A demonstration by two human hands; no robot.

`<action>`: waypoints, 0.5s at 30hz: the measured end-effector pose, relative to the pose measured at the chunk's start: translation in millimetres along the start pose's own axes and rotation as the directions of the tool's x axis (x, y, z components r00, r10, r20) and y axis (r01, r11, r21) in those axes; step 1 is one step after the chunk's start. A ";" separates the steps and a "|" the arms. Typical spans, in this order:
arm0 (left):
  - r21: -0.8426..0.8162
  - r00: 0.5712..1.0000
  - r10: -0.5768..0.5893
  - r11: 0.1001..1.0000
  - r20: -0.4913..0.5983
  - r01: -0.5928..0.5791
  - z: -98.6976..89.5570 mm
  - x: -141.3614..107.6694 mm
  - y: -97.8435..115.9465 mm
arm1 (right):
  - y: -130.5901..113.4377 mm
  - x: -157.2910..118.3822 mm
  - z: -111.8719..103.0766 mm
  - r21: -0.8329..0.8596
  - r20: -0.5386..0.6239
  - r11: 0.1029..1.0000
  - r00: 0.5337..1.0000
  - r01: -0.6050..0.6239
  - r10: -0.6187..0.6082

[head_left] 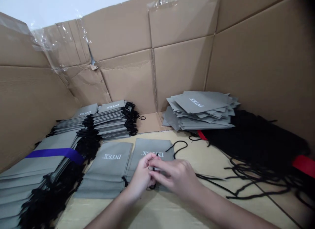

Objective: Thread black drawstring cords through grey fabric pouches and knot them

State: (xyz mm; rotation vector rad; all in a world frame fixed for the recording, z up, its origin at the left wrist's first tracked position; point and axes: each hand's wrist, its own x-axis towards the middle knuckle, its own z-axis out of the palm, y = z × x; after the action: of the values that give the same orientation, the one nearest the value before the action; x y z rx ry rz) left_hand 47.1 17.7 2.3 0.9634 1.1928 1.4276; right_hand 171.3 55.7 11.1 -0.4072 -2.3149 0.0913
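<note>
My left hand and my right hand meet low in the middle of the view, fingertips together. Both pinch a thin black cord with a small shiny part at the pinch, too small to name. Under my hands lies a grey drawstring pouch printed INTEX in white, partly hidden by my fingers. More black cord runs from it to the right and loops up behind my right hand. To the left of my hands sits a low stack of grey pouches, also printed INTEX.
A tall pouch stack with a purple band stands at the left, with more stacks behind it. A loose grey pouch pile and a black fabric heap with trailing cords lie at the right, against cardboard walls.
</note>
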 end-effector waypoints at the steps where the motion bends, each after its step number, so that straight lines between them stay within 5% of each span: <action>1: 0.087 1.000 -0.005 0.996 -0.008 0.005 -3.4 0.4 -0.2 | 3.1 0.6 -1.1 -0.047 -0.010 0.998 0.999 0.052 -0.052; 5: 0.352 0.983 0.126 0.933 -0.134 -0.072 -22.3 2.9 4.5 | 33.4 9.1 -24.0 -0.277 0.041 0.955 0.994 0.108 -0.100; 7: 0.657 0.928 0.356 0.726 -0.108 -0.203 -30.4 3.5 10.1 | 53.8 15.1 -47.8 -0.375 -0.111 0.921 0.991 -0.107 0.070; 9: 0.811 0.878 0.476 0.491 0.057 -0.319 -35.0 3.5 15.0 | 69.6 20.3 -75.1 -0.448 -0.384 0.788 0.887 -0.422 0.257; 11: 0.814 0.861 0.428 0.372 0.276 -0.446 -35.4 3.0 16.6 | 76.8 23.4 -97.3 -0.431 -0.596 0.672 0.749 -0.603 0.289; 12: 0.794 0.852 0.366 0.347 0.376 -0.499 -34.3 2.5 16.2 | 77.2 23.9 -103.8 -0.426 -0.633 0.657 0.724 -0.621 0.274; 15: 0.771 0.830 0.189 0.307 0.525 -0.558 -28.9 0.6 12.6 | 71.7 22.2 -100.3 -0.479 -0.559 0.686 0.793 -0.547 0.242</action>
State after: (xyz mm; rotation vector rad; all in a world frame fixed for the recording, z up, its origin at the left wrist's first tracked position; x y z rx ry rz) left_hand 16.7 12.8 9.0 2.3357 1.5391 0.7292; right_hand 246.9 124.8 83.3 -1.1600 -1.6831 -0.5282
